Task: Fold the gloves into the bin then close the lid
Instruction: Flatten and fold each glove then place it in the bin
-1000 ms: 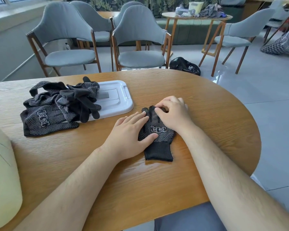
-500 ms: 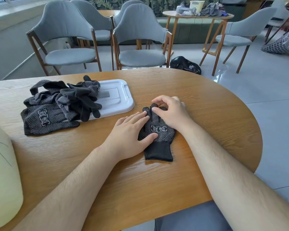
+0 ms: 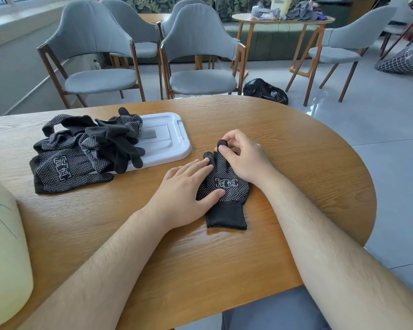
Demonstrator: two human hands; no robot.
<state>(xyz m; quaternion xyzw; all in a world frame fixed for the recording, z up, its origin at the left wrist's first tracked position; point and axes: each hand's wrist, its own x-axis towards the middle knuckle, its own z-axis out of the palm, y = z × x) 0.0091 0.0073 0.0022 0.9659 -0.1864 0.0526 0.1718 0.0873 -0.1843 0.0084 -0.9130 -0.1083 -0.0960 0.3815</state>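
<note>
Head view. Left hand (image 3: 184, 194): flat, fingers straight, pressing the glove (image 3: 227, 194) to the table (image 3: 308, 167), thumb across its dotted palm. Right hand (image 3: 244, 160): fingers curled, pinching one glove finger, its tip raised off the wood. The glove lies just right of frame centre, cuff toward 6 o'clock, fingers toward 12.

Around: pile (image 3: 76, 156) of black dotted gloves at 10 o'clock from the hands, well apart from them, draped over the left end of the white lid (image 3: 169, 141), which lies flat on the table. Pale bin (image 3: 5, 258) at the frame's 8 o'clock edge, cut off. Both forearms cross the near tabletop.

Surface: rounded wooden table, glossy grain. Room: grey chairs (image 3: 198, 55) at 12 o'clock, black bag (image 3: 265, 90) on the pale tiled floor at 1 o'clock, a cluttered side table (image 3: 281, 19) beyond.
</note>
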